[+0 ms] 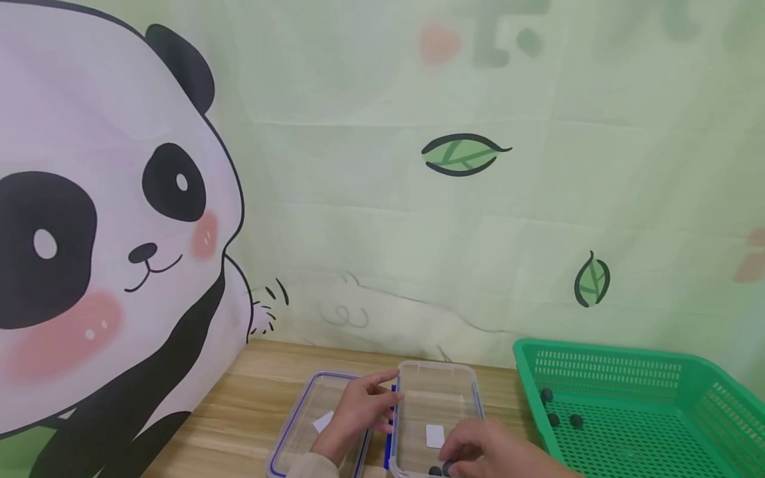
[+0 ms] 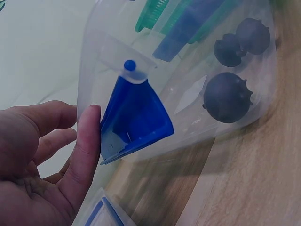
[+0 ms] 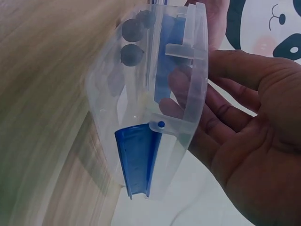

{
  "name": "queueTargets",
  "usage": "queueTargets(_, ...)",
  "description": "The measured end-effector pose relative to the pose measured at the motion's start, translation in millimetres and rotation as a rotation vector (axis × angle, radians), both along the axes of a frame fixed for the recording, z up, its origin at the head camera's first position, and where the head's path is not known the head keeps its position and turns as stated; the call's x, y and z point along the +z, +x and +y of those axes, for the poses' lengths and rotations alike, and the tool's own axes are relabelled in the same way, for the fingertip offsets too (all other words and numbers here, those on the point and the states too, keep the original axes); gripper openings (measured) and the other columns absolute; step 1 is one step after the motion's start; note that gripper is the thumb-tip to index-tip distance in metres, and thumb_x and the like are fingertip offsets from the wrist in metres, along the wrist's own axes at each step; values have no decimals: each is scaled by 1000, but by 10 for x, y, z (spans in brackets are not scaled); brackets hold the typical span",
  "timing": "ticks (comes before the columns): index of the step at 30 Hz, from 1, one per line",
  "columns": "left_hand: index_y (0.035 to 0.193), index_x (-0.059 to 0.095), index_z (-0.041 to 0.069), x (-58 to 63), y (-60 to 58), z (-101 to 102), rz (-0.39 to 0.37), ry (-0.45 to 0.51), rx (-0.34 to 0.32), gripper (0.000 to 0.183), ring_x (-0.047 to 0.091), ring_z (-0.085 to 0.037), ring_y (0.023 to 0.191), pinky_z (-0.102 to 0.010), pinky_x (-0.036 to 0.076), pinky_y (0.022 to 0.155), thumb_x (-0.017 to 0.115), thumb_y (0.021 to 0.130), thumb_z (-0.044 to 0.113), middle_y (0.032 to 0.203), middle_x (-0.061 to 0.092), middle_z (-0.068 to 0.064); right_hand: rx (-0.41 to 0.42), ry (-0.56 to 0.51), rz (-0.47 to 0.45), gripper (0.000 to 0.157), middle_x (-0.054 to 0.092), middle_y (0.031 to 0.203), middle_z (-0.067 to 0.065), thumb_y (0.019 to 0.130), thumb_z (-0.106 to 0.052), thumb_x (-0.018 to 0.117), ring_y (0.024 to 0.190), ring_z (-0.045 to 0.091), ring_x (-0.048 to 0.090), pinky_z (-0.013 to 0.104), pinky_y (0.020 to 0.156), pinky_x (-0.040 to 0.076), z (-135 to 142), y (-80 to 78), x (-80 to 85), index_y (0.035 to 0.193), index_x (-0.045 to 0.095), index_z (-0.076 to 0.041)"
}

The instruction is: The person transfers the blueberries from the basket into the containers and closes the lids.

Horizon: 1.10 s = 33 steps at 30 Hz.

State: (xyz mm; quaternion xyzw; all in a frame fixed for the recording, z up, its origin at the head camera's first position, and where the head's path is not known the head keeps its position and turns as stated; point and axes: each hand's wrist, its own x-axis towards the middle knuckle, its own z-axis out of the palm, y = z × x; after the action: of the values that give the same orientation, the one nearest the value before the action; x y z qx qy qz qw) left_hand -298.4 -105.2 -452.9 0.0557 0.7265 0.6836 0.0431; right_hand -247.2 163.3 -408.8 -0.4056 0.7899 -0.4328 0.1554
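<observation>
In the head view, a clear plastic box (image 1: 418, 405) with blue side latches (image 2: 136, 113) stands on the table, with dark blueberries (image 2: 228, 97) inside near its front end. My left hand (image 1: 364, 405) touches the box's left rim with extended fingers. Over the near right part of the box is my right hand (image 1: 496, 451), its fingertips reaching down inside close to the blueberries. Through the clear wall in the right wrist view, the fingers (image 3: 178, 82) show apart from the blueberries (image 3: 132, 55), with nothing visible between them. A white label (image 1: 435, 436) shows in the box.
A clear lid (image 1: 293, 431) with a blue seal lies left of the box, partly under my left forearm. At the right stands a green perforated basket (image 1: 633, 355) with a few blueberries (image 1: 576, 421) in it. A panda-print cloth (image 1: 370, 232) hangs behind the wooden table (image 1: 239, 398).
</observation>
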Motion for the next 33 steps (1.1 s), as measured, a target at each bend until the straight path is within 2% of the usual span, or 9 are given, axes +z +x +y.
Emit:
queueTargets(5,148,60,2,23,14,7,-2,-1,1,55,65,-16,69,-28,65,55,76,96,5,98,69,-9,-73,71,-85,9,74,103,0,98,-3,73,93,8,68,24,83,60,4,42,85,106,76,-6)
queueTargets(9,148,60,2,31,18,10,-1,2,-1,55,65,-16,70,-28,65,55,76,96,5,99,69,-9,-116,141,-50,12,74,106,-2,99,-6,73,97,9,69,25,85,61,55,72,256,110,76,-11)
queueTargets(15,148,61,3,30,16,7,-6,-1,1,55,65,-17,70,-28,65,55,77,95,6,99,69,-9,-143,129,105,12,75,106,-9,99,-11,75,99,7,72,25,84,63,185,57,565,111,78,-14)
queueTargets(17,148,61,3,30,17,7,-4,-1,0,55,65,-17,70,-27,65,55,77,95,6,99,69,-10,-147,114,189,12,75,107,-10,99,-13,76,99,7,72,26,84,64,240,52,642,111,78,-14)
queueTargets(21,147,61,3,35,22,8,-6,-2,2,55,65,-17,69,-27,65,55,77,95,5,99,68,-10,-173,104,264,14,75,108,-9,99,-13,77,98,7,72,28,82,64,376,23,764,112,77,-14)
queueTargets(28,148,61,4,20,10,9,-14,-19,9,55,65,-17,71,-28,65,55,77,96,6,100,68,-10,-265,121,254,15,74,109,-8,100,-21,76,98,7,71,27,82,64,631,-94,893,114,76,-16)
queueTargets(33,149,60,4,0,-5,5,-26,-24,13,56,65,-18,71,-27,65,55,77,96,7,99,68,-9,-302,120,222,19,76,110,-4,100,-23,76,98,13,72,29,78,65,819,-217,942,116,76,-12)
